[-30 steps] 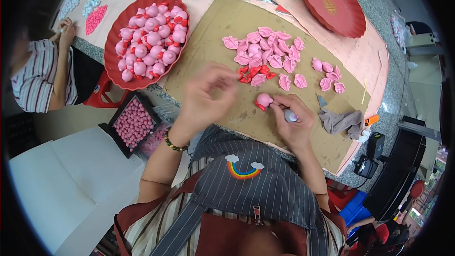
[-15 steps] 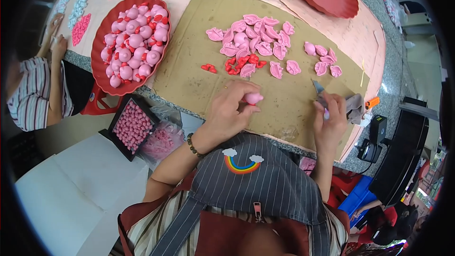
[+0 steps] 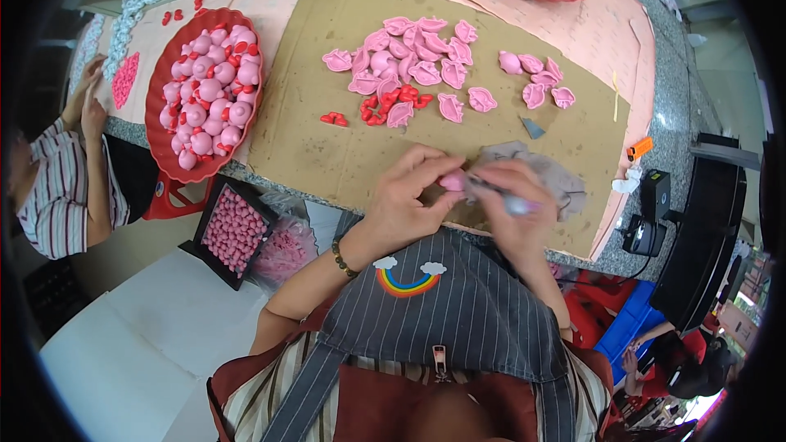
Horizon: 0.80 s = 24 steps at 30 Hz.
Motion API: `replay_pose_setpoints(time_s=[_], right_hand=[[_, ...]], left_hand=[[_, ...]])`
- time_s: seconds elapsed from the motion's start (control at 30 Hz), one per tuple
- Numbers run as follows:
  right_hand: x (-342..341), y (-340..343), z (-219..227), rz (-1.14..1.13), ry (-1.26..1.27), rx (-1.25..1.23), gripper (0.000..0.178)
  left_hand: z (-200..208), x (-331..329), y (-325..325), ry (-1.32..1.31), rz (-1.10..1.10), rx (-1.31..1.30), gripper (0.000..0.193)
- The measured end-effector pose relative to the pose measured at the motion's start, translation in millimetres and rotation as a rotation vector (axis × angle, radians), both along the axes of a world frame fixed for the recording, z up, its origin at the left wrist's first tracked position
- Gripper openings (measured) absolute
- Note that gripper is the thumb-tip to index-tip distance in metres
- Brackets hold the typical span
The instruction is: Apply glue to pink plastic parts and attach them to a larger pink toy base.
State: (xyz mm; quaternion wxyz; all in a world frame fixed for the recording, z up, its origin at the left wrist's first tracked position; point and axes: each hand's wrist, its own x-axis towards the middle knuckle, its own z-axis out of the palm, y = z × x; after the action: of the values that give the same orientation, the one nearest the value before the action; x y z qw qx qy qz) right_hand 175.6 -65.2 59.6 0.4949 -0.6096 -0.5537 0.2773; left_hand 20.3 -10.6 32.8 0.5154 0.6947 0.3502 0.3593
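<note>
Head view: the left hand (image 3: 401,203) pinches a pink piece (image 3: 452,181); the blurred right hand (image 3: 522,227), just right of it, apparently grips a pale tube (image 3: 517,205).

A red stool (image 3: 182,200) and pale floor (image 3: 151,239) show at left, beside a speckled grey worktop (image 3: 673,127).

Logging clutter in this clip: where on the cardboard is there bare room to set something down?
Bare cardboard lies between the red tray and the pink pile, and right of the grey triangle, toward the orange thing.
Crowded: the far middle, where pink pile and red pieces bunch; the near edge, with left hand, right hand, cloth.
</note>
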Motion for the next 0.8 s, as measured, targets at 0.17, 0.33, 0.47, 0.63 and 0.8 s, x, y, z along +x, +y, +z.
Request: replay_pose_setpoints(time_s=[0.17,0.33,0.47,0.63,0.8], right_hand=[[5,6,-23,-0.057,-0.360,0.040,0.013],[5,5,-25,-0.087,-0.229,0.047,0.014],[-21,11,-26,-0.034,-0.039,0.114,0.012],[-17,42,-26,-0.099,-0.200,0.085,0.011],[-12,23,-24,-0.021,0.110,-0.002,0.009]], left_hand=[[-11,-1,5,0.070,-0.017,0.197,0.027],[-20,-6,0,0.134,0.013,0.269,0.028],[-21,-4,3,0.208,0.053,0.362,0.023],[-20,-2,1,0.188,0.071,0.308,0.024],[-23,-2,-2,0.226,0.112,0.326,0.020]])
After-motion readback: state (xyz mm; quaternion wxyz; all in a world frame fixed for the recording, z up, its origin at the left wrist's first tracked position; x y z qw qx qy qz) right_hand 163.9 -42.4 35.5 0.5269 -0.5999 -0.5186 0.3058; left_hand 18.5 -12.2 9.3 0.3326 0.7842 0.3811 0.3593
